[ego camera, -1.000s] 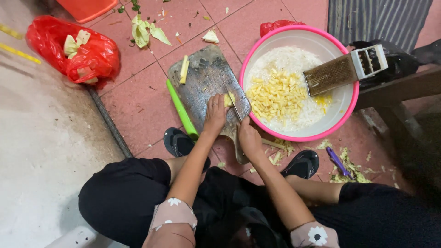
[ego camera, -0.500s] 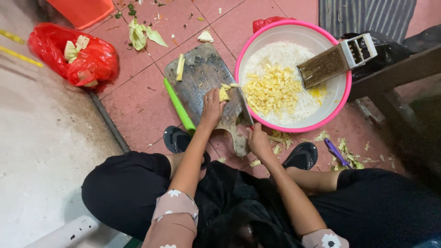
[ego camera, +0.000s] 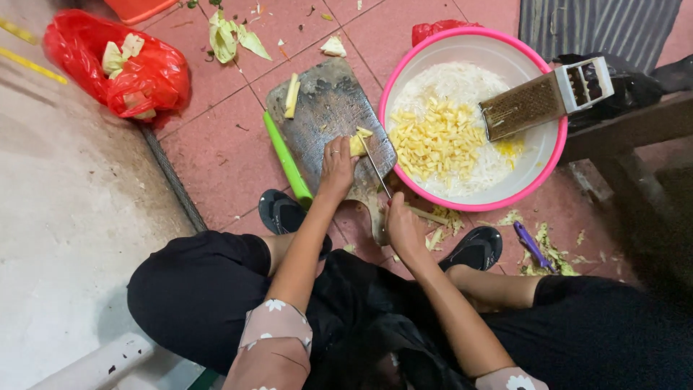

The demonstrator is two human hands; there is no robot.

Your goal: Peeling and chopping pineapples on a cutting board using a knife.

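Yellow chunks already fill a good part of the pink bowl (ego camera: 462, 202), piled on white shreds, so most of the cutting looks done. What's left seems small: the left hand (ego camera: 336, 167) presses one yellow piece (ego camera: 358, 144) down on the worn cutting board (ego camera: 325, 108), and the right hand (ego camera: 403, 227) is clenched on the knife (ego camera: 375, 167), blade right against that piece. Two pale strips (ego camera: 291, 95) sit at the board's far edge, uncut. A grater (ego camera: 545, 97) leans in the bowl, and peels litter the floor.
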